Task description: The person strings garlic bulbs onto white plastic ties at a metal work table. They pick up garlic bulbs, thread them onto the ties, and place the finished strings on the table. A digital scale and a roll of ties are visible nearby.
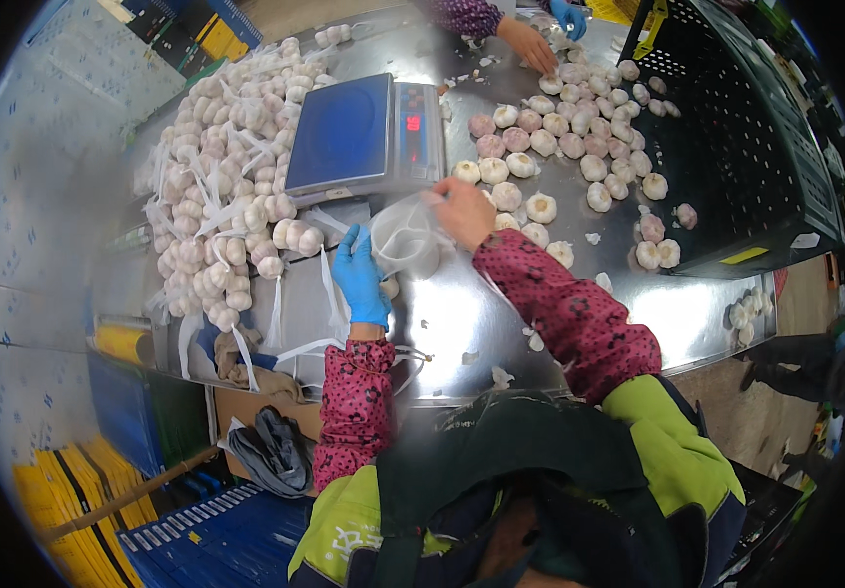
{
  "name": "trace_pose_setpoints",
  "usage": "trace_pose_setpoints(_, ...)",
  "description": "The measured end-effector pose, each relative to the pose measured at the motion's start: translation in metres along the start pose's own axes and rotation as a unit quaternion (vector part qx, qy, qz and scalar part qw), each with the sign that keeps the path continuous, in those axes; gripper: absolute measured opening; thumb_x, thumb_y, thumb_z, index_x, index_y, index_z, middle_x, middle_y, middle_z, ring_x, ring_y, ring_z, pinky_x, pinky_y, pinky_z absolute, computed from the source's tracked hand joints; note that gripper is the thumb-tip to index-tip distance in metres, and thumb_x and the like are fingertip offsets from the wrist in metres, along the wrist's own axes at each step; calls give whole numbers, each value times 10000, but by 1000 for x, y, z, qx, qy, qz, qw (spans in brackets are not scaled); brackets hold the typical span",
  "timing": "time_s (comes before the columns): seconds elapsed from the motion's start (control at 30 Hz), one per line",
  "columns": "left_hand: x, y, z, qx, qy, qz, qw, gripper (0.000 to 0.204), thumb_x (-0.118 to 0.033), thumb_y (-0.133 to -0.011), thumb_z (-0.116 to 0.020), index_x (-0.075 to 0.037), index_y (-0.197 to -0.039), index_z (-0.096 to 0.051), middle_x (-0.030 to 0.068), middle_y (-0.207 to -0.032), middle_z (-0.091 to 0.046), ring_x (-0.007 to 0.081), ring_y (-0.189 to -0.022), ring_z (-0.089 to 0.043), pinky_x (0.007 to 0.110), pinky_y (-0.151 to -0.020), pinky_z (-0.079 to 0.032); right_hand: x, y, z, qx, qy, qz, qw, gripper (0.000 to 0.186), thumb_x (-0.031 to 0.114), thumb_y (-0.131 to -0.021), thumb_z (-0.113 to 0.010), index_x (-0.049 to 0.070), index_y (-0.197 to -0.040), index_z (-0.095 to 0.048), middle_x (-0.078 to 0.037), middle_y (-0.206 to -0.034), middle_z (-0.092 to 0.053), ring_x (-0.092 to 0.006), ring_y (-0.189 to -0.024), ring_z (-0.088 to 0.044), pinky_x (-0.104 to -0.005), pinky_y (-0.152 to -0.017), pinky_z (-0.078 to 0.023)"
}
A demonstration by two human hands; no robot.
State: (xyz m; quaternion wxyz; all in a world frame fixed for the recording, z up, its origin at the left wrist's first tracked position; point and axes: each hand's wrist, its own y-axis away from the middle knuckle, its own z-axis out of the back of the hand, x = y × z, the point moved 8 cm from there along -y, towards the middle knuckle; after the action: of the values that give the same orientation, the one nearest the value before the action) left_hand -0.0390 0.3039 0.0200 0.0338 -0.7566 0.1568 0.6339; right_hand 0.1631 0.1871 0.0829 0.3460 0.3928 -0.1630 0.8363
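My left hand (361, 277), in a blue glove, grips the near edge of a white mesh net bag (405, 238) and holds it open. My bare right hand (463, 210) grips the bag's far rim, right beside loose garlic bulbs (540, 208) on the steel table (461, 323). The bag hangs just in front of a blue-topped weighing scale (363, 135). I cannot tell whether garlic is inside the bag.
A big heap of netted garlic bags (221, 176) fills the table's left side. Loose garlic (579, 127) spreads to the right, up to a black plastic crate (736, 137). Another person's hands (540, 39) sort garlic at the far edge. Blue and yellow crates (99, 510) stand below left.
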Motion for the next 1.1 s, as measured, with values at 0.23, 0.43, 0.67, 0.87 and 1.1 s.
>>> trace_pose_setpoints(0.23,3,90,-14,121,-526,-206,816,651,-151,-904,-619,-153,-1525,-423,172,-834,-698,316,-653,-674,414,-578,-504,-66,86,-28,19,212,63,975,237,300,-913,-614,97,-1027,-569,-171,-744,-696,-379,-717,-690,-517,-657,-499)
trace_pose_setpoints(0.43,68,143,-39,245,-527,-227,782,735,-139,-894,-599,-165,-1574,-322,125,-813,-691,306,-651,-674,410,-581,-501,-132,148,-8,57,212,40,975,245,324,-927,-599,112,-1034,-542,-138,-680,-677,-389,-646,-669,-518,-659,-487)
trace_pose_setpoints(0.67,-13,137,-48,376,-481,-240,755,1035,-113,-707,-823,-11,-1564,-251,252,-1512,-375,379,-1357,-452,398,-1096,-417,-39,159,75,184,82,230,952,876,272,-773,-789,83,-1504,-347,-189,-1163,-630,-336,-1132,-588,-445,-894,-451)
trace_pose_setpoints(0.87,17,155,-53,396,-203,-10,896,1070,-134,-712,-897,-2,-1543,-238,180,-1518,-396,268,-1358,-448,383,-1123,-398,-44,162,24,139,42,232,962,988,275,-741,-821,42,-1544,-296,-167,-1219,-606,-326,-1176,-548,-445,-998,-385)
trace_pose_setpoints(1.1,7,159,-37,184,-273,-140,934,660,-75,-824,-777,10,-1381,-433,117,-1226,-576,215,-1101,-576,357,-985,-474,-95,50,120,38,159,175,971,637,240,-798,-768,97,-1371,-533,-167,-1282,-586,-367,-1221,-520,-476,-1029,-390)
